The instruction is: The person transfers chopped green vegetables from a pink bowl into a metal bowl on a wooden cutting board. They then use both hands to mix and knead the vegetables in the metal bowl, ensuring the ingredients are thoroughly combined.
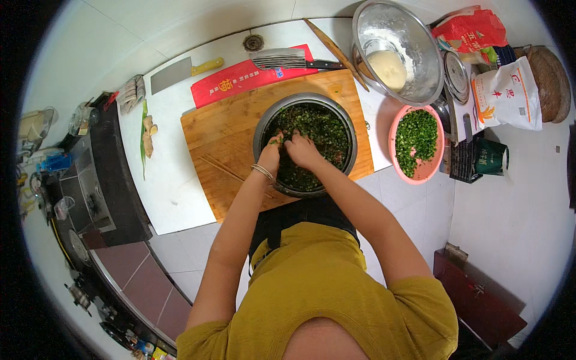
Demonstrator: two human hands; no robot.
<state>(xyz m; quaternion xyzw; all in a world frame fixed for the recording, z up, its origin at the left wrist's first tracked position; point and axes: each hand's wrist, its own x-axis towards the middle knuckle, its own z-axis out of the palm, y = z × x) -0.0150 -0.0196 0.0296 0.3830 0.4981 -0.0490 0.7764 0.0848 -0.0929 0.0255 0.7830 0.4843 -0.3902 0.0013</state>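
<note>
A round metal pot (262,126) on the wooden cutting board (210,133) holds a dark mix of finely chopped greens (321,135). Both my hands are down in the pot, close together on its left side. Green bits cling to my left hand (271,155), whose fingers are bent and pressed together in the mix; a bangle circles that wrist. Just to its right, my right hand (305,152) has curled fingers closed in the same chopped greens. Some fingertips are hidden by the mix and the hands.
Chopsticks (221,168) lie on the board. Beyond it are a cleaver (171,76), a slotted-looking knife (279,60) on a red package (225,84) and a rolling pin (330,45). Rightward stand a dough bowl (441,66) and a pink basin (393,141) of chopped greens; ginger (148,141) lies left.
</note>
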